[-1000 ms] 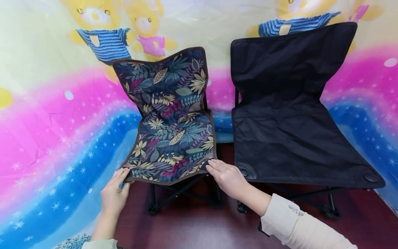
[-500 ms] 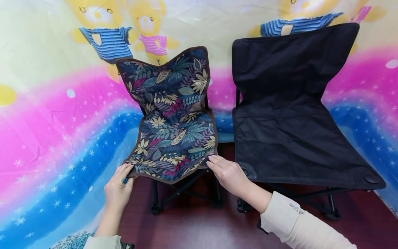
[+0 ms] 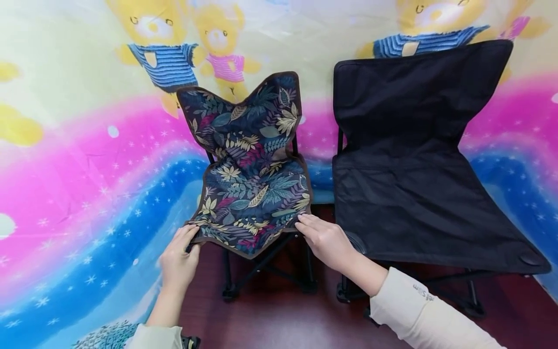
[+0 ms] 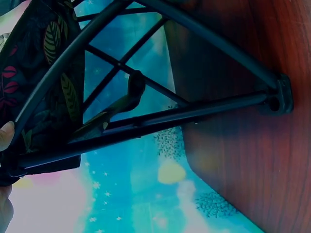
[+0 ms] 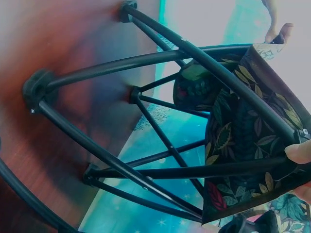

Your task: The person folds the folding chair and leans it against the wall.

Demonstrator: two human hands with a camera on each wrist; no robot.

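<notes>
A folding chair (image 3: 250,189) with a dark leaf-print fabric seat and brown edging stands at the centre left in the head view. My left hand (image 3: 179,259) grips the seat's front left corner, thumb below and fingers on top. At the front right corner, my right hand (image 3: 328,242) holds the fabric edge the same way. Between the hands the front edge sags into a V, and the backrest top dips in the middle. Both wrist views look under the seat, where black tube legs (image 5: 146,179) cross; in the left wrist view, fingertips (image 4: 6,136) show at the corner joint.
A larger black folding chair (image 3: 405,203) stands close on the right, its seat corner behind my right wrist. Behind both chairs hangs a backdrop (image 3: 109,145) printed with cartoon bears. The chairs stand on a dark red wood-grain surface (image 3: 279,320).
The hands have come slightly closer together, narrowing the leaf-print chair. Its backrest dip and the front edge's sag have deepened. The whole scene has shifted a little right in the head view.
</notes>
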